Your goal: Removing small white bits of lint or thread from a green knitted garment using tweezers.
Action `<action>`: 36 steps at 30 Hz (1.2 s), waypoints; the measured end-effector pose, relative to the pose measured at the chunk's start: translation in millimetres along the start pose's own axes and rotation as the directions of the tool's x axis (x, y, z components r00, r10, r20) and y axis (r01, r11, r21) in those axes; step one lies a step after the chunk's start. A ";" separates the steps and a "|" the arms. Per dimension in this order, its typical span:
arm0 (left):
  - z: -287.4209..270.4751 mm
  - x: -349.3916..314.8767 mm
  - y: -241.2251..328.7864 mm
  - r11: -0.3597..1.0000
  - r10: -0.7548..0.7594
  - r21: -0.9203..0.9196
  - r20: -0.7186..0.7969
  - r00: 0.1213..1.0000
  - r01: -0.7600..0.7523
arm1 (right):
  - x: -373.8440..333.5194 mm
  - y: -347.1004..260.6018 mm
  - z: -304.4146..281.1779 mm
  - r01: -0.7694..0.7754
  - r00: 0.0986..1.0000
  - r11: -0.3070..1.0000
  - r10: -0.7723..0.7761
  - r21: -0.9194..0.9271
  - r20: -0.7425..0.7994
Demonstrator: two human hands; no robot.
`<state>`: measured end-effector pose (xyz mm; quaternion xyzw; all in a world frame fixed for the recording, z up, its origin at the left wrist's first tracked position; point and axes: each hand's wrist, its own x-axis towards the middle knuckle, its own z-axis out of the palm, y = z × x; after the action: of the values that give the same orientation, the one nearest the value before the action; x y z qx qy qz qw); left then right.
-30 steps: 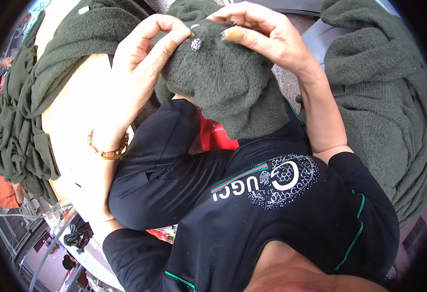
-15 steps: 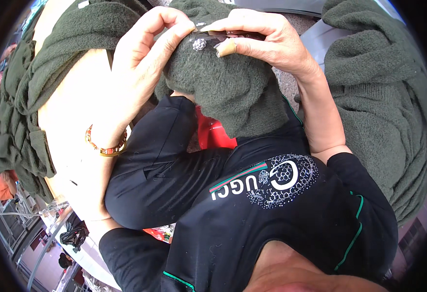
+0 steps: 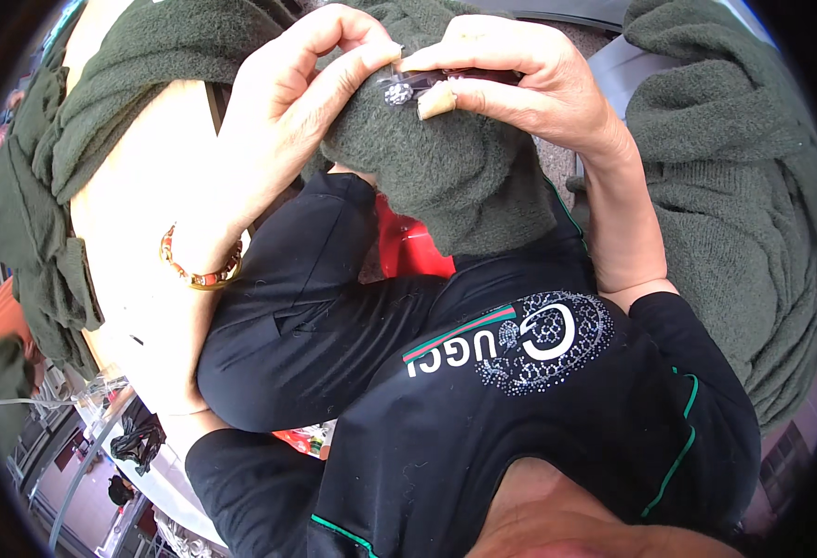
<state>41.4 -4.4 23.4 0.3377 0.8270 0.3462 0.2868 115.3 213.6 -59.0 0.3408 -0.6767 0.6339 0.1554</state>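
Observation:
A dark green knitted garment (image 3: 464, 177) is draped over my knees, bunched up toward the far side. On it sits a sparkling silver button (image 3: 397, 94), right between my hands. My left hand (image 3: 320, 79) pinches thumb and forefinger together just above the button; what is in the pinch is too small to make out. My right hand (image 3: 529, 84) closes round a slim dark tool (image 3: 469, 74), mostly hidden by the fingers, with its tip close to the button. A beige cover (image 3: 437, 99) wraps the right thumb tip. Both hands nearly touch.
More dark green knitwear is heaped on the pale table (image 3: 139, 205) at left and in a large pile (image 3: 734, 214) at right. Something red (image 3: 408, 244) lies below between my knees. At the far left edge is a person's orange clothing (image 3: 4, 316).
My left hand has shifted slightly right, closer to my right hand. The button has moved a little right and down, and more of the dark tool shows. Orange clothing at far left shows more.

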 end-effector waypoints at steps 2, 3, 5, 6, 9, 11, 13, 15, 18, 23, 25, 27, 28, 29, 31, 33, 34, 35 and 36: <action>3.9 3.1 -10.7 0.992 0.062 -0.110 -0.012 0.998 -0.062 | 2.9 8.7 -5.9 0.243 0.967 0.942 -0.216 -0.230 0.138; 6.6 6.7 -20.3 0.968 0.123 -0.218 -0.029 0.992 -0.127 | 1.8 11.4 -5.8 0.243 0.966 0.943 -0.214 -0.228 0.142; 10.8 15.0 -40.8 0.899 0.085 -0.431 -0.009 0.996 -0.081 | -0.3 15.0 -3.5 0.208 0.978 0.960 -0.201 -0.189 0.057; 11.2 20.3 -51.0 0.780 0.058 -0.625 0.021 0.998 -0.032 | 5.8 -27.3 11.4 -0.425 0.898 0.901 0.407 -0.085 -0.168; 4.6 30.0 -53.4 0.839 0.063 -0.537 -0.058 0.996 -0.084 | 8.3 -19.6 25.0 -0.404 0.801 0.769 0.559 0.495 -0.214; 2.2 26.9 -43.2 0.704 -0.002 -0.710 -0.016 1.000 -0.009 | -7.9 -4.5 14.0 -0.665 0.746 0.747 0.664 0.006 -0.051; -3.6 22.7 -43.6 0.681 -0.106 -0.717 0.106 0.989 0.150 | -14.5 10.7 20.2 -0.642 0.761 0.743 0.648 0.190 0.037; 5.7 21.1 -48.9 0.679 -0.045 -0.723 0.136 0.990 0.130 | -17.9 13.2 16.4 -0.640 0.753 0.741 0.658 0.203 -0.031; 15.0 28.6 -65.5 0.746 -0.004 -0.645 0.245 0.970 0.166 | -35.9 17.4 -12.8 -0.579 0.718 0.788 0.614 0.209 -0.328; 15.3 25.7 -75.4 0.921 -0.095 -0.266 0.553 0.828 0.284 | -36.2 -3.2 -18.0 -0.526 0.826 0.850 0.506 -0.017 -0.250; 12.0 23.5 -73.0 0.984 -0.051 -0.104 0.604 0.795 0.142 | -37.8 -20.8 -5.7 -0.556 0.829 0.822 0.558 0.120 0.020; 12.2 21.8 -80.9 0.973 -0.109 -0.100 0.596 0.795 0.208 | -40.1 -27.8 13.5 -0.608 0.779 0.784 0.559 0.124 0.284; 14.7 25.4 -94.9 0.964 -0.045 -0.193 0.563 0.825 0.184 | -44.0 -27.2 20.9 -0.586 0.777 0.799 0.506 0.136 0.375; 17.6 31.5 -98.7 0.974 -0.042 -0.177 0.477 0.878 0.143 | -49.2 -26.3 29.5 -0.619 0.750 0.768 0.517 0.165 0.412; 18.7 32.3 -77.7 0.969 -0.023 -0.233 0.236 0.971 0.079 | -52.9 -40.5 34.5 -0.660 0.667 0.746 0.526 0.090 0.527; 23.2 46.0 -89.2 0.994 0.111 -0.035 0.108 0.988 -0.107 | -56.9 -38.3 41.8 -0.661 0.710 0.721 0.511 0.208 0.485; 25.0 55.2 -95.8 0.950 0.269 0.170 -0.009 0.963 -0.263 | -55.1 -38.6 40.7 -0.657 0.694 0.739 0.515 0.148 0.503; 29.1 62.9 -93.9 0.950 0.265 0.170 0.000 0.964 -0.261 | -54.7 -40.7 38.4 -0.652 0.673 0.753 0.522 0.087 0.524; 37.9 73.1 -89.9 0.836 0.428 0.364 0.033 0.903 -0.410 | -57.7 -42.5 34.6 -0.652 0.678 0.752 0.521 0.095 0.518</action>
<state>-8.5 17.5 -85.7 0.5488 0.7892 0.2501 0.1163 192.4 197.0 -69.2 0.2611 -0.6728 0.6366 -0.2718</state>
